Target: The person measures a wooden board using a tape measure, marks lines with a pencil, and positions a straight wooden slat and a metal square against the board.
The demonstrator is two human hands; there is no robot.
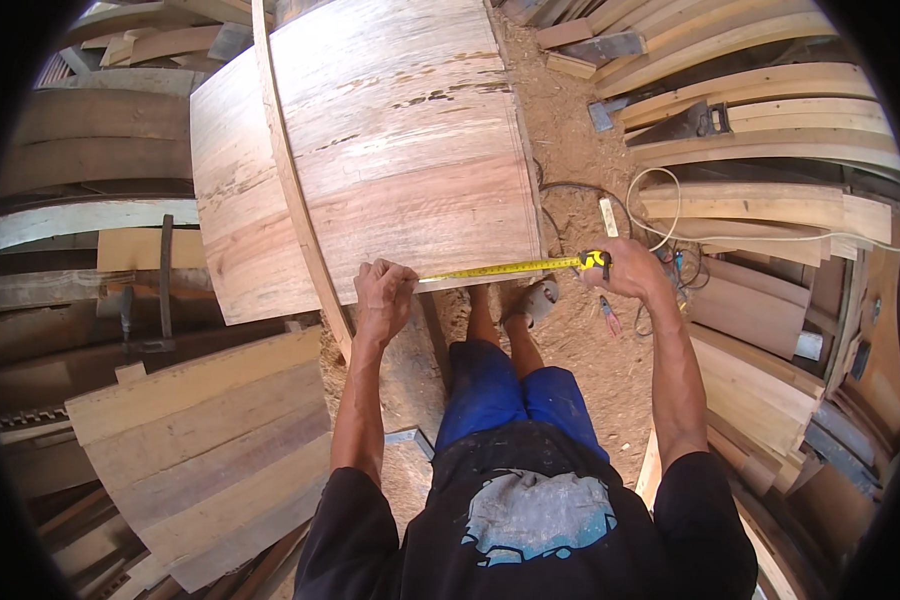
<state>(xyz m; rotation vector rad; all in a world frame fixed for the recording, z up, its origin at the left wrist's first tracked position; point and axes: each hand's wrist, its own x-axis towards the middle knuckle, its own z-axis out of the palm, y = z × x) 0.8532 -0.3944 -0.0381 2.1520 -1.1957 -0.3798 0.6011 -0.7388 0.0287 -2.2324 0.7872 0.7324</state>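
Two hands stretching springy yellow tape (500,268): left hand (383,297) pinching its thin tip against stiff plank (390,170), right hand (632,270) clasping case (594,260).

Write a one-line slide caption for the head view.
Left hand and right hand stretch a yellow tape measure along the near edge of a curved pale wooden panel.
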